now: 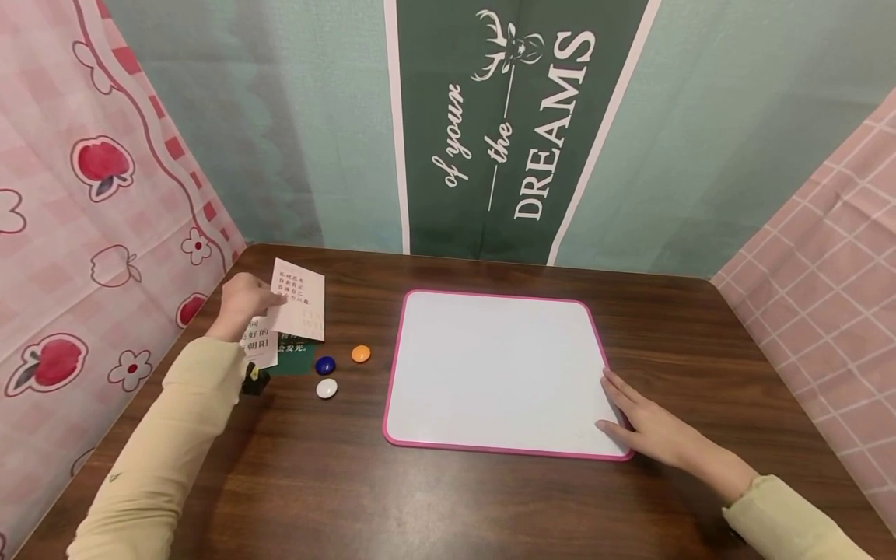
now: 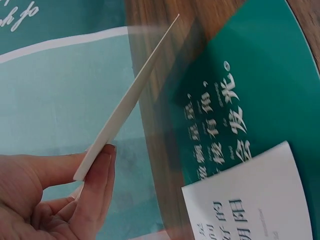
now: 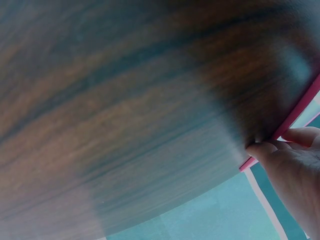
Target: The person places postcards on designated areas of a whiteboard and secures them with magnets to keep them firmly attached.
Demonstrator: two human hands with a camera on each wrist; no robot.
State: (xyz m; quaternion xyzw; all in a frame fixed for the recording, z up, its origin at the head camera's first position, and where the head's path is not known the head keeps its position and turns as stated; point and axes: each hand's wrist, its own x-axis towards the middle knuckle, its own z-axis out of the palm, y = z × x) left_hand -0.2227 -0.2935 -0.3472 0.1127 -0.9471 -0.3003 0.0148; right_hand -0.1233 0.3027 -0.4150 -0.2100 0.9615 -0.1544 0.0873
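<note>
My left hand (image 1: 241,302) pinches a pale card (image 1: 302,307) printed with Chinese characters, between thumb and fingers. In the left wrist view the card (image 2: 131,97) appears nearly edge-on, tilted above the table. Below it a white printed card (image 1: 262,354) partly covers a dark green card (image 1: 294,364) with white lettering. My right hand (image 1: 651,428) rests on the right edge of a pink-framed whiteboard (image 1: 497,373), its fingers fairly straight and the thumb over the board's surface. From the right wrist, fingers show against the pink frame (image 3: 300,107).
Three small round glossy pieces, blue (image 1: 325,365), white (image 1: 326,388) and orange (image 1: 360,354), lie between the cards and the whiteboard. Fabric hangings (image 1: 336,140) enclose the brown wooden table (image 1: 420,505) at the back and both sides.
</note>
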